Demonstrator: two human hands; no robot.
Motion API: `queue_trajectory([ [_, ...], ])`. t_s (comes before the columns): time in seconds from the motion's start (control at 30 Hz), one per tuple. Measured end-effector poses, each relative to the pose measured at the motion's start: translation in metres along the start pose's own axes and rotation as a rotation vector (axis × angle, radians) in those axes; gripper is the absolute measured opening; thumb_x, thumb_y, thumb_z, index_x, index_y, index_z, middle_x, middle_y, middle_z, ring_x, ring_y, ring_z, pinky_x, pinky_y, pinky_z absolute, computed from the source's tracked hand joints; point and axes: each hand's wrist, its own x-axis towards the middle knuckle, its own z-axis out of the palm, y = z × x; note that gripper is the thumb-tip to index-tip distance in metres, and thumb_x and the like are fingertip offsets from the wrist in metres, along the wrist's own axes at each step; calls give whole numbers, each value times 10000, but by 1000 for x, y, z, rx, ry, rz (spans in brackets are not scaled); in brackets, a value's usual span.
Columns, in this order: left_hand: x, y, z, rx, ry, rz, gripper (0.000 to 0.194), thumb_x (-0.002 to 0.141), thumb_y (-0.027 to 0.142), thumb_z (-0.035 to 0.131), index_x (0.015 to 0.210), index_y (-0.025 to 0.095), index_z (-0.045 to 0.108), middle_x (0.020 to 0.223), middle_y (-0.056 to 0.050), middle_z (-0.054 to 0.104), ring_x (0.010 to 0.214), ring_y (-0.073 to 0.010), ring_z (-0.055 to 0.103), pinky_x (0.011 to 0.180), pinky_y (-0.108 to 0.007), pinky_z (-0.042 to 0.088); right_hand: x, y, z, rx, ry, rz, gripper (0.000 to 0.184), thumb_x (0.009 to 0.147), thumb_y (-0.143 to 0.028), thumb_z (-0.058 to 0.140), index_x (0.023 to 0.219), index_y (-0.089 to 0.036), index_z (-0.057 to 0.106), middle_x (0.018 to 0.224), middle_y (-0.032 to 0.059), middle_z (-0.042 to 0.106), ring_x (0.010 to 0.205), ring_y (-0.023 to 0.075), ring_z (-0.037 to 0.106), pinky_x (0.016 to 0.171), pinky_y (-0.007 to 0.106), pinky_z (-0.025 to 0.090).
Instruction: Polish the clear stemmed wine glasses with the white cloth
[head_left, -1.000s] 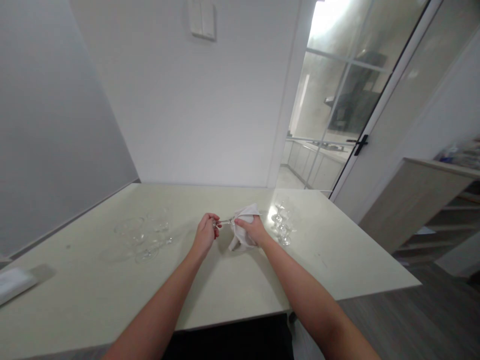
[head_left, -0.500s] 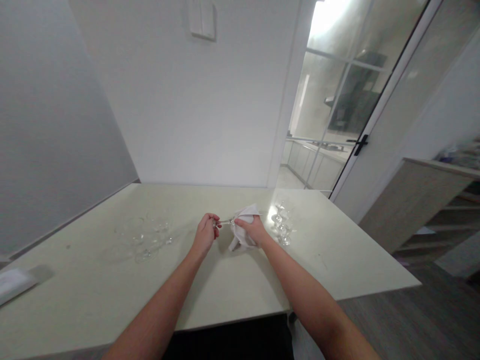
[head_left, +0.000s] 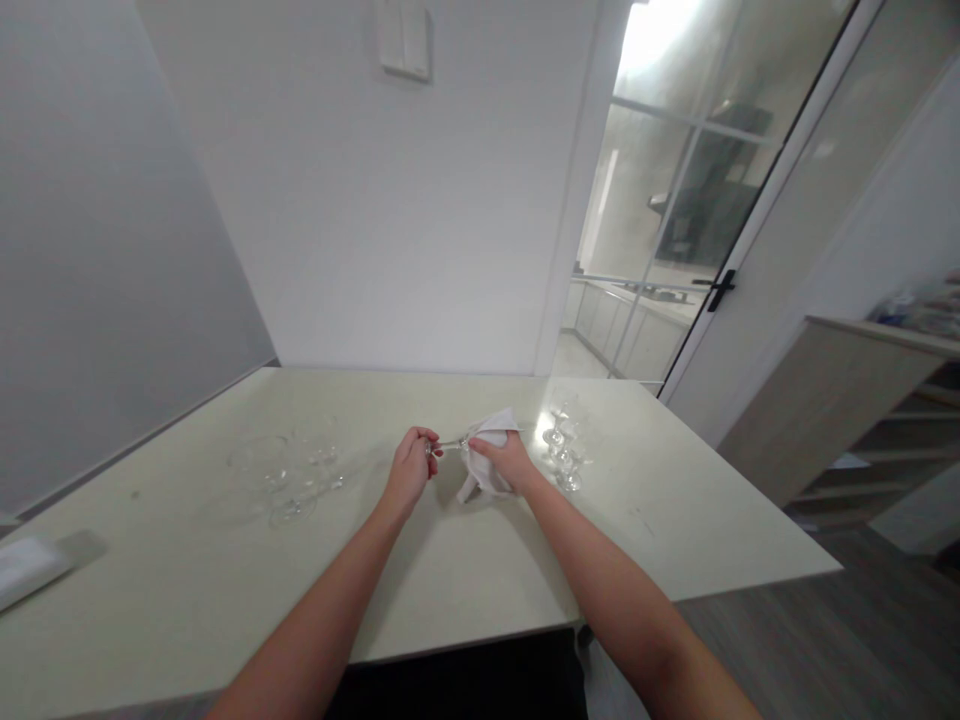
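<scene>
Over the middle of the pale table, my left hand is closed on the foot and stem of a clear stemmed glass held sideways. My right hand is closed on a white cloth wrapped round the bowl of that glass; the bowl is hidden by the cloth.
Several clear glasses lie and stand on the table's left part, and several more upright glasses stand just right of my right hand. A white flat object lies at the table's left edge. A glass door and wooden shelving are on the right.
</scene>
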Motion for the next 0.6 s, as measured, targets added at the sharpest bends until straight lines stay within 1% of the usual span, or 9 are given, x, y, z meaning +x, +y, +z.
queue_trajectory([
  [0.23,-1,0,0,-12,2,10,176,725,317,410,806,192,504,571,37,545,377,-91,441,379,-190,301,1,2,1,12,2,-2,545,588,-464,777,1022,-175,618,1012,68,680,906,216,636,843,351,494],
  [0.4,0,-1,-1,-8,-4,8,178,728,322,411,808,192,504,570,36,546,375,-92,445,378,-191,302,2,3,0,20,-12,-30,536,600,-461,769,1027,-172,624,1008,67,682,904,215,637,842,354,495],
  [0.6,2,-3,-1,-13,-13,23,178,728,330,417,802,194,505,571,35,552,370,-89,439,373,-192,300,2,3,0,2,-7,-23,577,597,-471,764,1063,-168,609,1000,65,678,903,214,632,836,354,492],
])
